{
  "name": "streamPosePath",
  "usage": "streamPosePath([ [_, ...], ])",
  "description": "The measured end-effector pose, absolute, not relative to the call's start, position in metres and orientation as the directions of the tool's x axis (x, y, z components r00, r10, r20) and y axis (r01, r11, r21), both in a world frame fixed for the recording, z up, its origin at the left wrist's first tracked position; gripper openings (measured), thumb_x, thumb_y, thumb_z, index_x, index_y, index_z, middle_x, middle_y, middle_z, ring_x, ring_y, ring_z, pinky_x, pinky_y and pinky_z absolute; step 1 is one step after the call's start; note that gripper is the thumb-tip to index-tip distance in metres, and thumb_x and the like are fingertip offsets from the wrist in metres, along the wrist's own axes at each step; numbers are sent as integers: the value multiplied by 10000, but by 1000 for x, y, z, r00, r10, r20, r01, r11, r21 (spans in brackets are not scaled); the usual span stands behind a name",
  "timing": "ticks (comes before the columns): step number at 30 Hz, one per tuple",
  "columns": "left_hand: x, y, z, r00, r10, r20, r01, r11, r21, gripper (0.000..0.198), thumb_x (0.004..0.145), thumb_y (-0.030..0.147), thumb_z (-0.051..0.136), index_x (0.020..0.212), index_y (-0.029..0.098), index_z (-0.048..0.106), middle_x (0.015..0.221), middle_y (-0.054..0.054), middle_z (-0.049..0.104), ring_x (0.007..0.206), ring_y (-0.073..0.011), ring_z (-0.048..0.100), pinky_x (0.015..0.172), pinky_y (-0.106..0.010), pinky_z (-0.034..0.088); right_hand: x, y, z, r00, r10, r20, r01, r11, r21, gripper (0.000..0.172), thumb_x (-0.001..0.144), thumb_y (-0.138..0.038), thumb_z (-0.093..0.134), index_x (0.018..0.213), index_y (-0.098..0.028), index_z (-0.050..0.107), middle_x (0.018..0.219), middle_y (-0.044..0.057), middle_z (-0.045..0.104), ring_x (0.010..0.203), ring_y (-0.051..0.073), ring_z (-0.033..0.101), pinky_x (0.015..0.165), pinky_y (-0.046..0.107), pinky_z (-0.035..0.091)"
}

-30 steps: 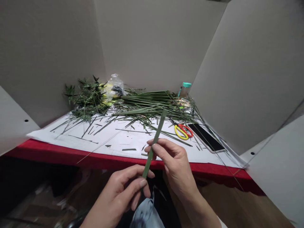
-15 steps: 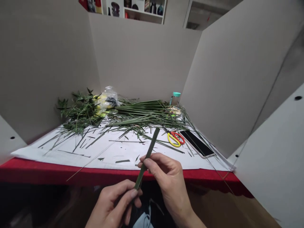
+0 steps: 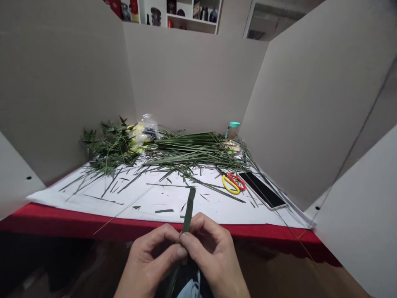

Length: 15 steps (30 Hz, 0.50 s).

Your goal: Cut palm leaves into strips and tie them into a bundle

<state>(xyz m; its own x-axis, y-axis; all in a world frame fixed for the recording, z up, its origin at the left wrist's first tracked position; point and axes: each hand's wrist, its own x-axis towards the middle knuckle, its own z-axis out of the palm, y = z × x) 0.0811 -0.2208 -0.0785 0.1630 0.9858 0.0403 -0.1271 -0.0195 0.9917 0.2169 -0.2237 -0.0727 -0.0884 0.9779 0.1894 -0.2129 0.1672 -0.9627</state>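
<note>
The left hand (image 3: 150,258) and right hand (image 3: 214,254) both pinch a narrow green leaf strip (image 3: 187,215) between thumbs and fingers, their fingertips close together, with the strip standing upright just in front of the white paper sheet (image 3: 211,211). Yellow-and-red-handled scissors (image 3: 233,183) and a smartphone (image 3: 262,190) lie on the sheet's right side, and a bundle of long leaf strips (image 3: 192,145) lies along its far edge.

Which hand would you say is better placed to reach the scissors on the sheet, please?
Probably the right hand: the scissors lie ahead on its side, farther from the left hand. Both hands pinch the green strip, so the left would need to hold it alone.
</note>
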Motion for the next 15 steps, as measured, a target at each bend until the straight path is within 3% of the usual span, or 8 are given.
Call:
streamPosePath([
  [3,81,-220,-80,326,943,-67,-308,172,936,257,724,353,804,615,162,671,541,17,615,443,-42,375,445,-144,305,218,-223,-75,-230,967,111,-409,7,-912,314,764,-403,754,715,-172,548,546,-61,501,461,73,481,474,197,343],
  [6,81,-220,-83,439,888,-139,-391,328,860,299,727,405,805,659,156,656,491,27,584,393,-8,222,396,-137,153,220,-224,-78,-266,962,67,-443,-60,-894,313,751,-406,777,757,-167,577,575,-51,525,464,78,512,468,198,349],
  [11,80,-223,-84,492,855,-166,-410,396,822,305,712,404,820,703,164,633,450,57,511,400,-12,205,401,-140,142,223,-223,-85,-308,947,87,-451,-65,-890,307,718,-410,805,809,-159,653,703,-9,576,593,107,559,541,216,455],
  [15,80,-228,-79,404,900,-166,-328,312,892,324,724,429,801,704,164,615,503,45,539,438,-29,262,416,-137,189,220,-223,-85,-291,953,88,-477,-64,-877,306,720,-402,807,799,-164,631,647,-26,584,490,95,554,484,217,468],
])
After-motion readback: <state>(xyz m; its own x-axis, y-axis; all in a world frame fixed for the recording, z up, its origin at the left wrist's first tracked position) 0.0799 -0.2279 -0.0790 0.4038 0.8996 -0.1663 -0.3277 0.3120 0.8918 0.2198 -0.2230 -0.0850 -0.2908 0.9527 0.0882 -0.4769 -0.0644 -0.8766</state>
